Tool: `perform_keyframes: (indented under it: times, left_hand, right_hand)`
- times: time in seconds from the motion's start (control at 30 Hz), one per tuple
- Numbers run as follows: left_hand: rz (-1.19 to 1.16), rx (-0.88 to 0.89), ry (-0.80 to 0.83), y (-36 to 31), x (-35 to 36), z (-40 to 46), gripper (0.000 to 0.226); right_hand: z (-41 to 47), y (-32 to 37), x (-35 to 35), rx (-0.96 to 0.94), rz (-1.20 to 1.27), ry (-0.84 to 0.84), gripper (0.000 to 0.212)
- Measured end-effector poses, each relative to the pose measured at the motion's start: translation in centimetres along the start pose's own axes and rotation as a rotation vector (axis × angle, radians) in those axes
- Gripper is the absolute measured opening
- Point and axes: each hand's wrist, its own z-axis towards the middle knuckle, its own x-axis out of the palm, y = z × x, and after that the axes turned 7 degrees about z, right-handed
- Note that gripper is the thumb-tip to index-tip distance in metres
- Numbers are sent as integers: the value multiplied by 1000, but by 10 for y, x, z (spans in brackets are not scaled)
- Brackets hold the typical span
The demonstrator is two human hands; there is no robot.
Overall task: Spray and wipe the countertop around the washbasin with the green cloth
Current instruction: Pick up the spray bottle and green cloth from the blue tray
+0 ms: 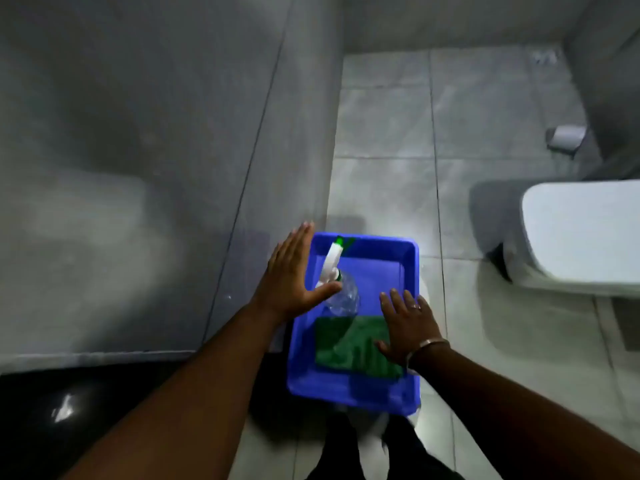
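- Setup: blue tub point(410, 271) raised off the tiled floor point(384, 133); what carries it is hidden beneath. Inside lie a clear spray bottle point(343, 292) on its side, white nozzle toward the far left corner, and the green cloth point(349, 344), folded flat at the near end.
- Left hand point(294, 275): open, fingers spread, palm beside the tub's left wall, thumb touching the bottle's neck. No grip yet.
- Right hand point(408, 327): open, flat, fingers splayed above the cloth's right edge. Contact cannot be confirmed; nothing gripped.
- Countertop point(86, 403): probably the dark glossy surface at lower left. Washbasin not in view. No spraying or wiping evident; task judged at the pick-up stage.
- Risk 1: bottle is round, smooth and lying down. A thumb-only nudge could roll it toward the tub centre or onto the cloth. Cause: closing the hand before the fingers wrap the neck.
- Risk 2: grabbing near the trigger could fire spray into the tub and wet the cloth early.
- Risk 3: cloth is folded. A one-corner pinch may let it unfold and drag on the tub wall or drop to the floor.
- Risk 4: downward press from both hands at one end could tip the tub, since its support is unseen.
- Risk 5: dim light and blur; misjudged reach plausible.
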Motion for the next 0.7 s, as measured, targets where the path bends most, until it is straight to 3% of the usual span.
perform_keyframes:
  times: [0.07,0.2,0.3,0.43,0.57,0.7]
  left_hand:
    - [-100,-56,-2,14,31,4,113]
    - [-370,-125,-94,23,71,12,105]
    - [-525,-42,-160,20,88,25,91]
    - [-516,25,-250,14,99,30,58]
    - [-520,21,-258,14,102,33,49]
    - [-543,13,-226,13,104,37,48]
  right_hand:
    - [19,2,40,-6,34,145,92]
    - [58,5,99,-66,54,237,89]
    - [82,6,122,-129,41,198,91]
    - [97,6,132,-133,37,159,72]
    - [97,7,134,-4,223,356,48]
    - [87,-3,116,140,596,541,36]
